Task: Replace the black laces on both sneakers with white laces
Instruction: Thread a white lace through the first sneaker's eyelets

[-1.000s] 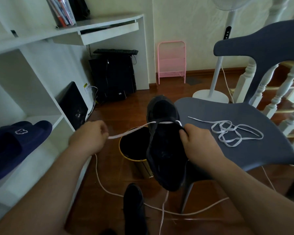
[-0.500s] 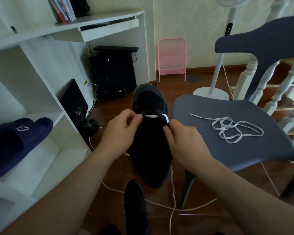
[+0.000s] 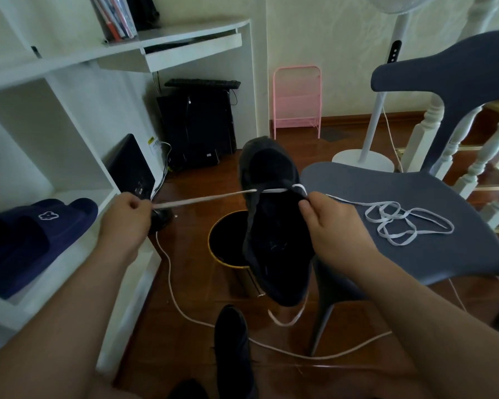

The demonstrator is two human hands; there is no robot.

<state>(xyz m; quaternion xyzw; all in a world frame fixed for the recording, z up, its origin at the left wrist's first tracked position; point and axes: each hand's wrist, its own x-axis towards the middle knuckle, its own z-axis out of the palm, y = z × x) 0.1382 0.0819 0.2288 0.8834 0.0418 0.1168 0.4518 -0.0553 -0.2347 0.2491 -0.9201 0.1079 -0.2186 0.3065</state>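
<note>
While extended out to the side, the left hand [image 3: 126,223] pinched a flat white lace [image 3: 202,199], drawn taut through the front eyelets of a black fabric sneaker [image 3: 274,226]. The right hand [image 3: 333,228] gripped that sneaker's right edge, holding it aloft beside a grey plastic chair [image 3: 415,203] bearing a second, loosely coiled white lace [image 3: 406,223].

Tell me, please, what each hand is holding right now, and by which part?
The left hand grips the white lace on its stretch pulled out to the left of the black sneaker. The right hand holds the sneaker at its right eyelet edge.
</note>
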